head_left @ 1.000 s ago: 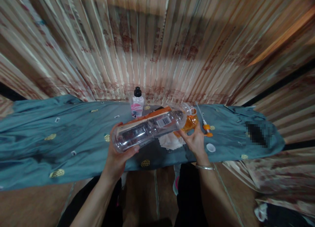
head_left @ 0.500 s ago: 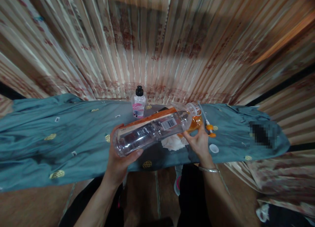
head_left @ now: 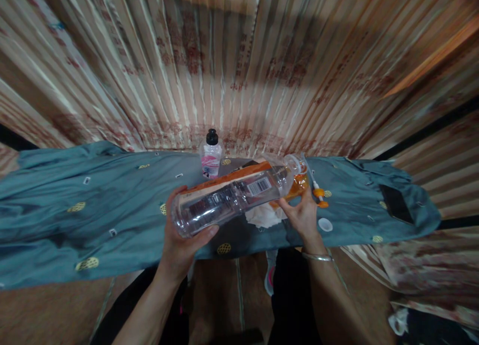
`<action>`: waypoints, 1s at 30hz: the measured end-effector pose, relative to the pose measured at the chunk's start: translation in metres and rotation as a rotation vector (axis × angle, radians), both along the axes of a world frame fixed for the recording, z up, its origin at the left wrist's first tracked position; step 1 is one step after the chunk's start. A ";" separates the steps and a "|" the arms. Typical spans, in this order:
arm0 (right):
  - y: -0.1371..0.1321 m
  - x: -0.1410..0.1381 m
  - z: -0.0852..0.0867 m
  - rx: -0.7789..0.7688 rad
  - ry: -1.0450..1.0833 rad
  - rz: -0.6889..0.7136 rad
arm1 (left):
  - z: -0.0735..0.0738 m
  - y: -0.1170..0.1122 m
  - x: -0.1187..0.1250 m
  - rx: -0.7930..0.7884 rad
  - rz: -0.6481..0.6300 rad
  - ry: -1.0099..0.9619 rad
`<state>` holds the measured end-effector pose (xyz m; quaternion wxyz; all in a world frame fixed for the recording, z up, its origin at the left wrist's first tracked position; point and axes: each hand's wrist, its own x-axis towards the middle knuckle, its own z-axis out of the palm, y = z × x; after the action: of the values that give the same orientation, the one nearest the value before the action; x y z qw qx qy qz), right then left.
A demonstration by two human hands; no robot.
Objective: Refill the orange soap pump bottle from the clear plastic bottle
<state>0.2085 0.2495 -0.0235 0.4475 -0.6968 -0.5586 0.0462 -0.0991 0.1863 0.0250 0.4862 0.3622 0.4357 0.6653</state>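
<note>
My left hand grips the base of a large clear plastic bottle with an orange label, held tipped almost flat with its open mouth to the right. That mouth rests over a small orange bottle, which my right hand holds from below, fingers wrapped round it. A crumpled white tissue lies under the two bottles on the blue-green cloth.
A small clear bottle with a black cap and pink label stands at the back. An orange-and-white pump head and a white cap lie right of my right hand. A dark phone lies far right. Striped curtain hangs behind.
Both bottles have shifted slightly right and up since a second ago; both grips are unchanged.
</note>
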 end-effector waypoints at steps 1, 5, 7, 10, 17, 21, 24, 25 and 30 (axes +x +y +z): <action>0.000 0.000 0.000 0.003 -0.002 -0.001 | 0.000 0.001 -0.001 0.007 -0.009 0.010; 0.000 -0.001 0.000 0.001 -0.011 -0.001 | 0.001 0.002 -0.003 0.050 0.011 0.047; 0.000 0.000 -0.001 0.006 -0.018 0.004 | 0.000 0.002 -0.004 0.071 -0.005 0.071; 0.000 0.001 -0.003 0.010 -0.025 0.008 | -0.002 0.002 -0.006 0.091 -0.001 0.088; 0.001 0.001 -0.004 0.041 -0.029 0.004 | -0.005 0.002 -0.014 0.085 -0.015 0.148; 0.001 0.001 -0.004 0.054 -0.031 0.029 | -0.005 0.002 -0.012 0.101 0.003 0.157; 0.001 0.001 -0.004 0.052 -0.038 0.028 | -0.003 0.002 -0.008 0.120 0.027 0.152; 0.001 0.001 -0.004 0.051 -0.043 0.027 | -0.002 0.003 -0.007 0.129 0.039 0.151; 0.001 0.002 -0.005 0.047 -0.041 0.048 | -0.001 0.003 -0.009 0.137 0.027 0.162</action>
<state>0.2106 0.2505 -0.0280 0.4511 -0.6733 -0.5851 0.0295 -0.1083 0.1890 0.0240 0.4142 0.4413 0.4319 0.6687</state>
